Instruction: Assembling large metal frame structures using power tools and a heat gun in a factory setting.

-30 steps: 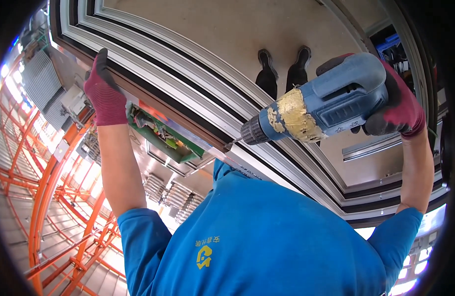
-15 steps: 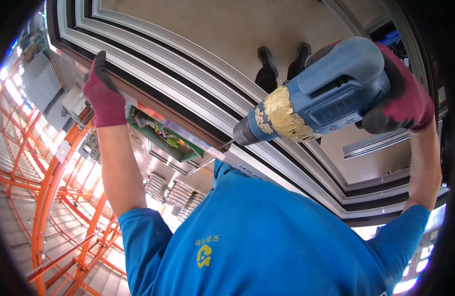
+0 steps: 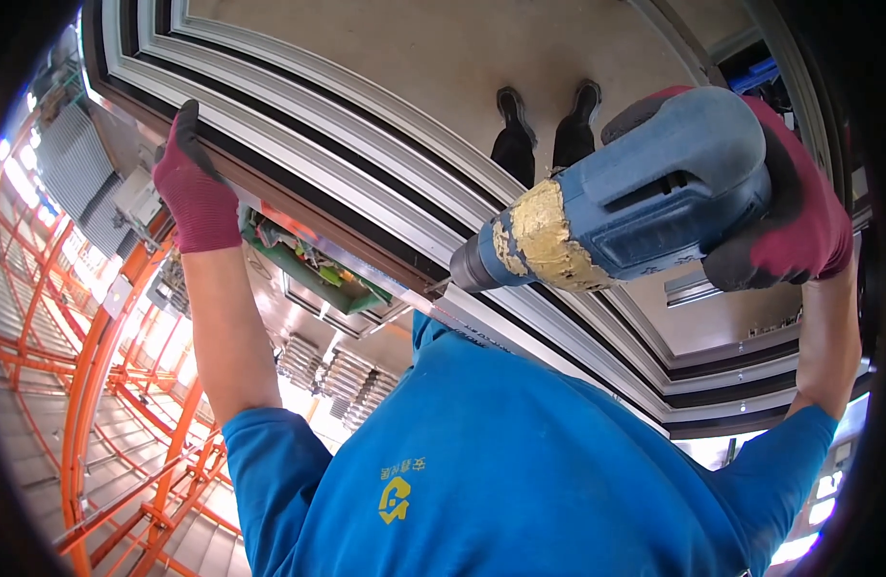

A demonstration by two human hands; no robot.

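My right hand (image 3: 798, 212), in a maroon and black glove, is wrapped round a blue power drill (image 3: 654, 197) with worn yellow tape behind its dark chuck. The thin bit points left at the brown edge of a metal window frame (image 3: 366, 144), its tip at or very close to that edge. Farther left along the same edge, my left hand (image 3: 195, 183), gloved alike, grips the frame. Its thumb lies over the brown strip; the other fingers are mostly hidden. Silver and black profiles run in parallel along the frame.
A green bin (image 3: 318, 279) of mixed scraps sits below the frame's edge. Orange metal racks (image 3: 97, 356) stand on the left, near stacked grey corrugated pieces (image 3: 82, 159). My dark shoes (image 3: 515, 106) show on the floor beyond the frame.
The drill's rear and my right hand have shifted slightly right and down in the picture; the bit's tip stays near the brown edge. My left hand keeps its place on the frame.
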